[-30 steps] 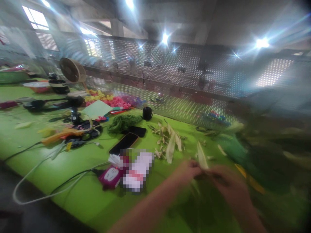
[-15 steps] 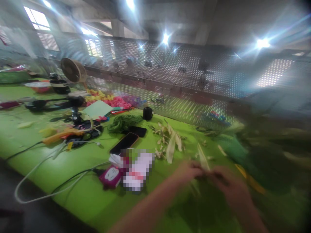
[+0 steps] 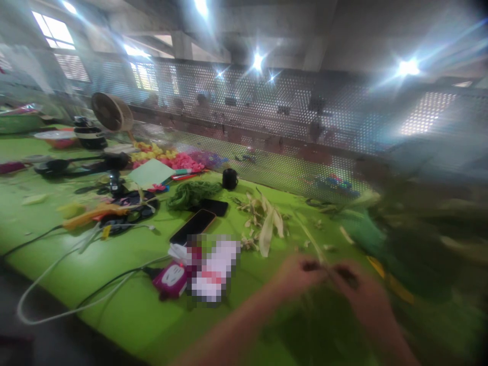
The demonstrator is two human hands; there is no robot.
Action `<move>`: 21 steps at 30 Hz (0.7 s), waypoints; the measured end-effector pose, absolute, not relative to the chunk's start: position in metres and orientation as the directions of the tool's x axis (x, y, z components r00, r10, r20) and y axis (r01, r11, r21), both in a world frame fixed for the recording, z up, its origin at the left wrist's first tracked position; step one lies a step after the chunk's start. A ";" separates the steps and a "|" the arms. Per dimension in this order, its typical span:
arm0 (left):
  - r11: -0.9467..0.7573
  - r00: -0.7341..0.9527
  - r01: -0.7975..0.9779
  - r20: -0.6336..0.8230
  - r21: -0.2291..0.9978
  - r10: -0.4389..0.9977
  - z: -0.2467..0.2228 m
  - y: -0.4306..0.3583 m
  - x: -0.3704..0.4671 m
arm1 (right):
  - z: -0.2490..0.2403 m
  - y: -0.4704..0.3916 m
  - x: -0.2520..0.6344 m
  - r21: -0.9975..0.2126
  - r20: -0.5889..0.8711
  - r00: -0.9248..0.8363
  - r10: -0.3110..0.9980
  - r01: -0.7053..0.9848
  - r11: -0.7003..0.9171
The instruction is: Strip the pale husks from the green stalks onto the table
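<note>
My left hand (image 3: pixel 305 270) and my right hand (image 3: pixel 348 279) meet over the green table, fingertips close together and pinched on a thin pale leaf strip (image 3: pixel 314 244). The strip's upper part points up and away from the fingers, and a faint length hangs below them. Motion blurs both hands. Beyond my left hand lies a heap of pale dried leaves (image 3: pixel 267 229) with small scraps around it.
Left of my hands are a purple tissue pack (image 3: pixel 173 278), a phone (image 3: pixel 193 226), green twine (image 3: pixel 192 194) and a black cup (image 3: pixel 230 179). An orange glue gun (image 3: pixel 91 214) and cables lie farther left. A dark green leafy mass (image 3: pixel 419 244) stands at right.
The leaf strip between my fingers now looks narrower and leans farther left. My hands have shifted slightly and stay together. The whole view has moved a little.
</note>
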State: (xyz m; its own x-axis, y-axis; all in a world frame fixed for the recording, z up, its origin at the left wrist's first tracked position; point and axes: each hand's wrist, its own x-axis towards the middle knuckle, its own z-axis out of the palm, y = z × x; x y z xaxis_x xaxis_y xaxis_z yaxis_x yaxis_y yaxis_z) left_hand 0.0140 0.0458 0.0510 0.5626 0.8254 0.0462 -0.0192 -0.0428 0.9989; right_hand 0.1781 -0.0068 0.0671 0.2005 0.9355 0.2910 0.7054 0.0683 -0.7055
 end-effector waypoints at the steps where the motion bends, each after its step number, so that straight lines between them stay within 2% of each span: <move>1: -0.062 0.558 -0.003 0.053 0.998 0.828 0.049 0.046 0.015 | 0.069 -0.007 0.177 -0.730 0.267 0.217 0.939 0.682 0.050; 7: -0.159 0.561 -0.031 0.149 0.987 0.814 0.040 0.049 0.019 | 0.083 -0.006 0.171 -0.888 0.093 0.320 0.943 0.454 -0.066; 10: -0.305 0.538 0.011 0.251 0.952 0.805 0.043 0.048 0.016 | 0.085 -0.005 0.173 -0.898 0.028 0.290 0.956 0.427 -0.104; 14: -0.467 0.517 0.131 0.342 0.874 0.785 0.049 0.045 0.012 | 0.077 -0.006 0.176 -0.901 0.041 0.299 0.953 0.424 -0.094; 17: -0.422 0.515 0.185 0.278 0.888 0.811 0.048 0.045 0.015 | 0.071 -0.007 0.176 -0.901 0.056 0.318 0.946 0.424 -0.089; 21: -0.278 0.517 0.159 0.160 0.947 0.841 0.045 0.044 0.019 | 0.074 -0.008 0.169 -0.900 0.057 0.373 0.926 0.421 -0.114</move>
